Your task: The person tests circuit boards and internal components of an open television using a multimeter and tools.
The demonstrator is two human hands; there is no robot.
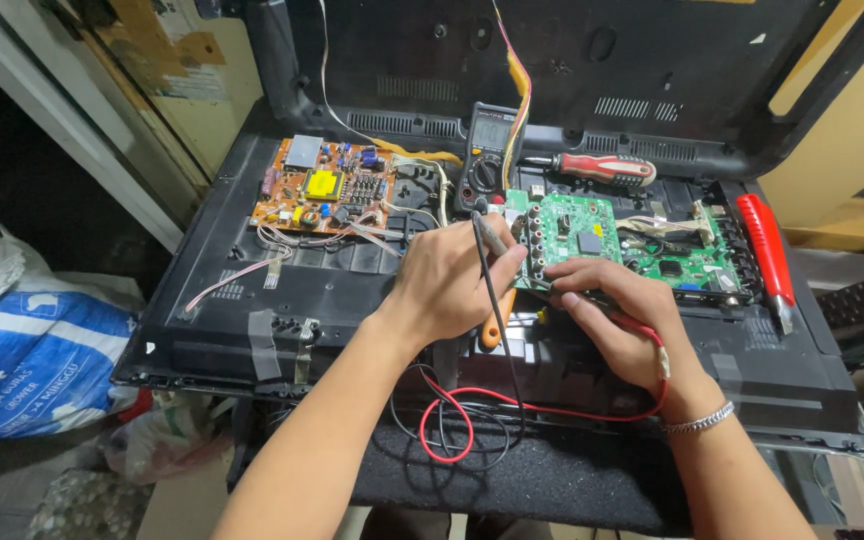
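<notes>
An opened flat screen set lies face down, its black back panel [282, 290] bare. My left hand [447, 285] grips a black test probe [484, 238] whose tip rests at the left edge of the green circuit board [602, 240]. My right hand [617, 320] pinches a red test probe [642, 328] low against the same board's near edge. Red and black leads [452, 420] loop down toward me. A dark multimeter [490, 155] stands behind my hands.
An orange power board [322, 188] sits at the back left. A red-handled screwdriver [602, 168] lies beyond the green board, a red-handled tool [767, 250] at its right. The removed rear cover [552, 60] leans behind. Blue and white bags [22, 340] sit left.
</notes>
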